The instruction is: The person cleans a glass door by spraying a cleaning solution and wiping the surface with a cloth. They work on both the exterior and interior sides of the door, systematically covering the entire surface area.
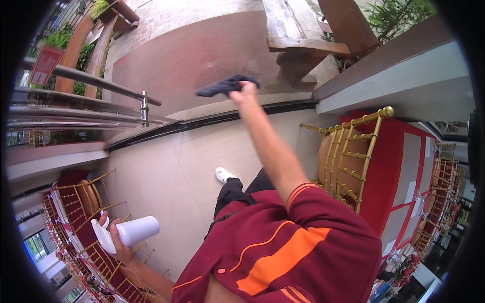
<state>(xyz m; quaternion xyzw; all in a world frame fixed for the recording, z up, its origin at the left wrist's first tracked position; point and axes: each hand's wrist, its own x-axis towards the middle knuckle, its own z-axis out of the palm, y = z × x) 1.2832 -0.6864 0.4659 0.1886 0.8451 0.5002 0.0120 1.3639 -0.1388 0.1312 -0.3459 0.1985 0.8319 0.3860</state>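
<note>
My right arm is stretched out ahead, and my right hand [245, 93] is closed on a dark grey-blue cloth [221, 88]. One end of the cloth trails to the left of the fingers. It appears to lie against a clear glass pane over a black floor track [212, 119], though the contact itself is hard to make out. Low on the left, my left hand [118, 241] grips a white spray bottle [139, 231] by its neck. The bottle is tilted on its side, with its white trigger head [102, 235] toward the left.
Steel bars [116, 92] with a red sign [45, 64] stand at the left. Gold chairs [353, 156] and a red-covered table [391, 166] are close on my right, more gold chairs [83, 202] on my left. Outside are wooden benches [303, 45] and plants [399, 17].
</note>
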